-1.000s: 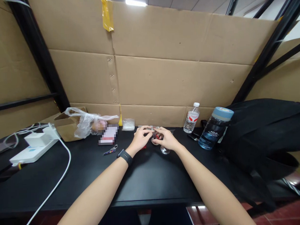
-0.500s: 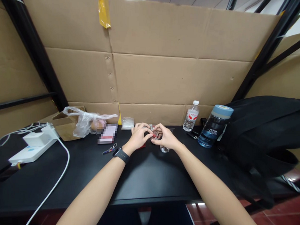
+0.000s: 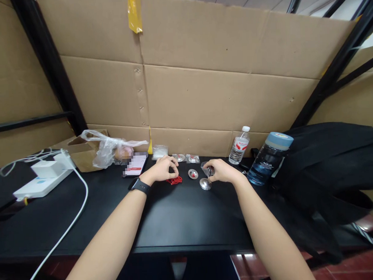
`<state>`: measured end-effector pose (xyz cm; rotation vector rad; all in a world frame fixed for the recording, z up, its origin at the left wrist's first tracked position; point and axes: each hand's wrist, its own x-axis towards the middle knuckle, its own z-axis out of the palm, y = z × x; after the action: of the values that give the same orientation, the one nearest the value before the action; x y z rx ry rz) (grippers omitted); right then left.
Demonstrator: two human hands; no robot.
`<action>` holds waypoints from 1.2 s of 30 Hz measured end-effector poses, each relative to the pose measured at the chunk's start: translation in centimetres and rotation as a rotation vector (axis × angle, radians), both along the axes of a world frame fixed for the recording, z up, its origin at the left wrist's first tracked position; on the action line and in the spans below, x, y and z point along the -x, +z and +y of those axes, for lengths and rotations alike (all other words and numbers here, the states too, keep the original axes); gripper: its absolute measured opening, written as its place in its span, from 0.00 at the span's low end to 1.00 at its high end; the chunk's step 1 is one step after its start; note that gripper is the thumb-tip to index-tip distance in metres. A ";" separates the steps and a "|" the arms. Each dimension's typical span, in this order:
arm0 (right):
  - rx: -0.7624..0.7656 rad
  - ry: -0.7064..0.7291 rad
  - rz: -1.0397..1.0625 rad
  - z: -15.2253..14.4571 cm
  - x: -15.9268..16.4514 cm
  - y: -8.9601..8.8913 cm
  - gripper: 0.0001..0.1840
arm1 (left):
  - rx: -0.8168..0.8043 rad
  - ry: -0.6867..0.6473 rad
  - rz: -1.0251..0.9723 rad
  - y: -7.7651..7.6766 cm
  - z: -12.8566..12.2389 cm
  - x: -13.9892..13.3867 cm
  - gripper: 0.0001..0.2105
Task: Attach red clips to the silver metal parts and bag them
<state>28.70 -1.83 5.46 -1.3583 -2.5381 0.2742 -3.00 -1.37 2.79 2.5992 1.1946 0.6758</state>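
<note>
My left hand (image 3: 164,168) is curled down over a small pile of red cord-like pieces (image 3: 175,181), thumb and forefinger pinching at its edge. Between the hands lies a round silvery disc (image 3: 193,174) with a red bit in its middle. A shiny metal disc stack (image 3: 205,184) sits just below my right hand (image 3: 220,170). That hand's fingers are closed around something dark and glossy, partly hidden, beside a clear plastic packet (image 3: 205,166). Two wrapped discs, one on the left (image 3: 179,157) and one on the right (image 3: 192,158), lie farther back.
A phone (image 3: 136,164), a plastic bag (image 3: 105,151) and a white power strip (image 3: 43,184) are to the left. On the right stand a small water bottle (image 3: 239,146), a blue-lidded bottle (image 3: 268,159) and a black backpack (image 3: 325,168). Cardboard (image 3: 197,98) walls the back.
My hands have parted from their joint hold on a red-centred round piece. A red-centred disc now lies between them. The left went to the red pile, the right toward the disc stack.
</note>
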 end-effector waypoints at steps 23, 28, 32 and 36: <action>0.271 0.016 -0.110 -0.8 0.8 -0.1 0.21 | -0.073 0.051 0.029 -1.7 -0.5 -3.3 0.15; 0.242 0.046 -0.091 -0.7 0.8 -0.1 0.26 | -0.138 -0.057 0.089 -2.6 -1.9 -5.9 0.21; 0.205 0.055 -0.051 -0.7 0.8 -0.1 0.23 | -0.128 -0.006 0.103 -2.8 -2.2 -6.6 0.21; 0.222 0.086 -0.038 -0.6 0.7 -0.2 0.20 | -0.148 0.059 0.112 -2.7 -2.0 -6.5 0.15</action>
<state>28.01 -2.44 5.23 -1.3410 -2.6670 0.5675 3.53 -3.39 0.13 2.7667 1.3048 0.6617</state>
